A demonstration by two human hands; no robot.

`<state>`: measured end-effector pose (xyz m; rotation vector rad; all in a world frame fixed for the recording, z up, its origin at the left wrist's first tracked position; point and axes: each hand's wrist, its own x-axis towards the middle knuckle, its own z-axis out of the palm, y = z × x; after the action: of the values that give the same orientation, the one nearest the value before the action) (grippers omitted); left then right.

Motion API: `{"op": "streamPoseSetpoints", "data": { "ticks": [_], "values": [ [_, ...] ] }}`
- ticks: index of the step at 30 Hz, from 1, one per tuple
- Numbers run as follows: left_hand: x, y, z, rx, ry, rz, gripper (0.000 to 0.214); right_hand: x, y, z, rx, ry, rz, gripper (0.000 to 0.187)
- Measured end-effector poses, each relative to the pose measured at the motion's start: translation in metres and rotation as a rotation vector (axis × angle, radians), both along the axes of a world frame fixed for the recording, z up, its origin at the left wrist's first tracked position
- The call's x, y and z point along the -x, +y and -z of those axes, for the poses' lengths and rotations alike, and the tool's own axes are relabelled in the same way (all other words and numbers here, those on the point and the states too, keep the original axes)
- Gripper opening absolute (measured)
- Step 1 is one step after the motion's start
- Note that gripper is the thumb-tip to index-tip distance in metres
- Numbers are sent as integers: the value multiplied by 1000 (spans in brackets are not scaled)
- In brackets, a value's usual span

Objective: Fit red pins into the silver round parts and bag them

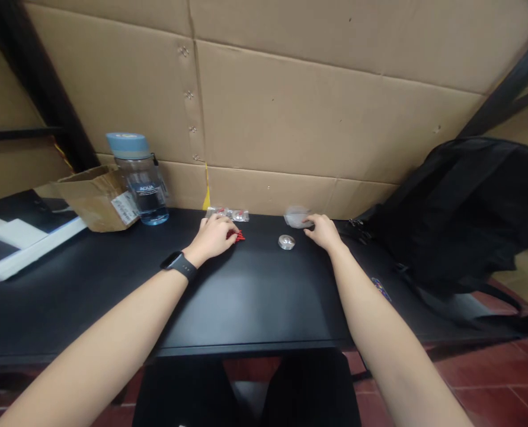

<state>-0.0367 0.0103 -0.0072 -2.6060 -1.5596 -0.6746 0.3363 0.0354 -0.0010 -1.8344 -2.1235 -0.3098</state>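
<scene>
My left hand [217, 236], with a dark watch on its wrist, rests on the black table with its fingers curled over some small red pieces [240, 236]. A few of them show beside the thumb and fingertips; the hand covers the others. Just behind the knuckles lie small clear packets [239, 215] with bits of red in them. My right hand [323, 231] has its fingertips closed at the right edge of a whitish, see-through plastic bag [296, 217], which looks blurred. Between the two hands, nearer the right, sits a small round silvery object [286, 242].
A blue-lidded water bottle [146, 187] and an opened cardboard box [92, 198] stand at the left, by white packaging [19, 237]. On the right is a black backpack [468, 207]. A cardboard wall [290, 118] closes off the table's back [255, 296].
</scene>
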Motion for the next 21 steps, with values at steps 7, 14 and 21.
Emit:
{"op": "streamPoseSetpoints", "data": {
  "ticks": [7,14,21],
  "values": [
    [0,-4,0,0,-4,-60,24,20,-1,4,-66,-53,98,25],
    [-3,-7,0,3,1,-71,24,25,-10,-2,-150,-47,134,24],
    [-5,-6,4,3,3,-73,23,23,-4,4,-76,-58,85,23]
  ]
}}
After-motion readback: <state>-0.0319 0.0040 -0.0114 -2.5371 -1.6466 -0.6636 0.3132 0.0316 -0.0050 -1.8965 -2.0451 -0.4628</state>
